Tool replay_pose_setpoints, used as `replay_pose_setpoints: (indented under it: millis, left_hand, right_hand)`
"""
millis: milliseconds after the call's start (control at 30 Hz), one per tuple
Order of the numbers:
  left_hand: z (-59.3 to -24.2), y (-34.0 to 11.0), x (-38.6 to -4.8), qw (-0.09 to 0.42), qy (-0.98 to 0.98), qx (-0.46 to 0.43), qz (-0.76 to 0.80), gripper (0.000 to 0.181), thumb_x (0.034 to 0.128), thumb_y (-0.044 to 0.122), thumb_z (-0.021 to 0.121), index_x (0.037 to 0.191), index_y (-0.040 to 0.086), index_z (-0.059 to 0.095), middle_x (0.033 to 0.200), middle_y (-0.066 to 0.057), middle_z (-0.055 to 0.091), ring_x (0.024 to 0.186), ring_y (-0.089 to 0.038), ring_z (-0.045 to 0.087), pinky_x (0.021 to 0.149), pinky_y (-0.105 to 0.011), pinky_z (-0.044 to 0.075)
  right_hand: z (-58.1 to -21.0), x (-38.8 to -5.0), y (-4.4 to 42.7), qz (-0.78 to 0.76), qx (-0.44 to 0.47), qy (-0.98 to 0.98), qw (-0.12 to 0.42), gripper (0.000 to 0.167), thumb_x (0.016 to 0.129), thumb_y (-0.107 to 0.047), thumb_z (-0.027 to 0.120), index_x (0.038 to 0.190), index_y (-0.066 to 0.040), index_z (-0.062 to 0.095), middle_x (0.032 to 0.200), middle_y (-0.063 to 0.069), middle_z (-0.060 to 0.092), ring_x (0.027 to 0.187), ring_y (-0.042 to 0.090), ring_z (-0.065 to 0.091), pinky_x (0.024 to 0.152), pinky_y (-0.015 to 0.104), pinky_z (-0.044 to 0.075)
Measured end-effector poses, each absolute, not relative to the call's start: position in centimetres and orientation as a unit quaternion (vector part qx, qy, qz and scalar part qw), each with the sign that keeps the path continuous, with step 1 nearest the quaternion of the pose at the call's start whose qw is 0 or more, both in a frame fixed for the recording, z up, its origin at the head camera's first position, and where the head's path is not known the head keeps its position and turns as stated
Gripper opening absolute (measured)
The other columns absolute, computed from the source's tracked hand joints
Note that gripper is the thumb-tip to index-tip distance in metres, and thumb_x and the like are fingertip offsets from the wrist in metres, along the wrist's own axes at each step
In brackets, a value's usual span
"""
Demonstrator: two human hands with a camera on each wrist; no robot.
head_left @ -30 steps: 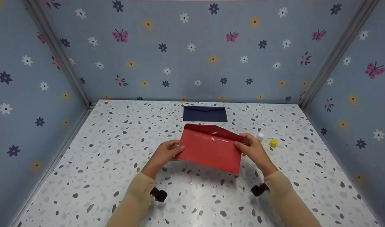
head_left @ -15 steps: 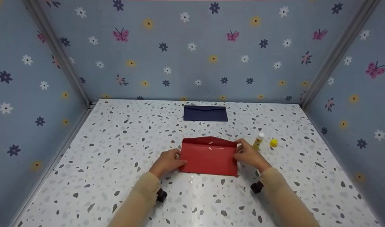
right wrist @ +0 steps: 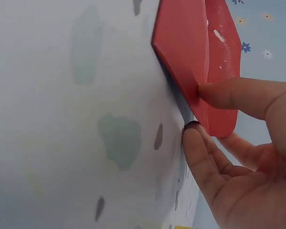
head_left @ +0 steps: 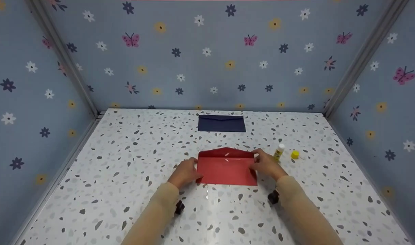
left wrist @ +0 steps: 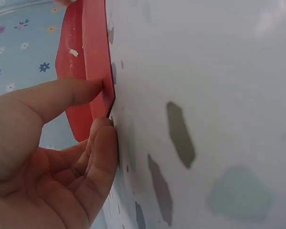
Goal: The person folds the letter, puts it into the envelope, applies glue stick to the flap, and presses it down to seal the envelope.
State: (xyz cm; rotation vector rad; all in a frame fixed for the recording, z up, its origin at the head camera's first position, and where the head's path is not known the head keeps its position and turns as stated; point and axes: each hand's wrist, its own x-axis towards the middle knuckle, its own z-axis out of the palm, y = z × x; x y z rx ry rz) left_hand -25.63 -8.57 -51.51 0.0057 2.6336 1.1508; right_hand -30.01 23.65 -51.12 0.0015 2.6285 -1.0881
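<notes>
A red envelope lies on or just above the speckled tabletop in the head view, its pointed flap raised away from the person. Whitish streaks mark the flap and the body near the fold. My left hand pinches the left edge; the left wrist view shows the thumb on the front face and the fingers at the edge. At the opposite edge my right hand holds the envelope between thumb and fingers, and that side is tilted slightly off the table in the right wrist view.
Beyond the red envelope lies a dark blue envelope. A glue stick, yellow with a white end, stands right of the right hand, beside a yellow cap. Patterned wall panels enclose the table at the back and sides.
Both hands have lowered the red envelope toward the table and levelled it from a slant. The glue stick, earlier mostly covered by the right hand, now shows. The hands still grip both ends.
</notes>
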Motion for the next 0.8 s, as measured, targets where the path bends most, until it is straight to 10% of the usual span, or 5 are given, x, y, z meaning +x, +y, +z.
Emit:
replay_pose_setpoints:
  millis: [433, 800]
  left_hand:
    - [-51.4, -8.6, -25.4, 0.151, 0.902, -0.002, 0.405, 0.066, 0.0847, 0.019, 0.079, 0.142, 0.003, 0.050, 0.090, -0.008, 0.061, 0.077, -0.022, 0.058, 0.066, -0.035, 0.050]
    - [-51.0, -7.9, -22.6, 0.118, 0.931, 0.236, 0.250, 0.049, 0.0929, 0.024, 0.072, 0.140, 0.019, 0.059, 0.148, -0.008, 0.042, 0.136, -0.029, 0.038, 0.107, -0.047, 0.041]
  right_hand:
    - [-51.5, -30.3, 22.9, -0.351, -0.020, 0.928, 0.128, 0.057, 0.091, -0.008, 0.072, 0.142, -0.004, 0.046, 0.121, 0.017, 0.058, 0.107, 0.029, 0.058, 0.095, 0.044, 0.051]
    - [-51.6, -30.1, 22.8, -0.352, -0.020, 0.929, 0.115, 0.060, 0.092, -0.010, 0.071, 0.145, -0.003, 0.044, 0.120, 0.015, 0.059, 0.107, 0.027, 0.059, 0.094, 0.042, 0.052]
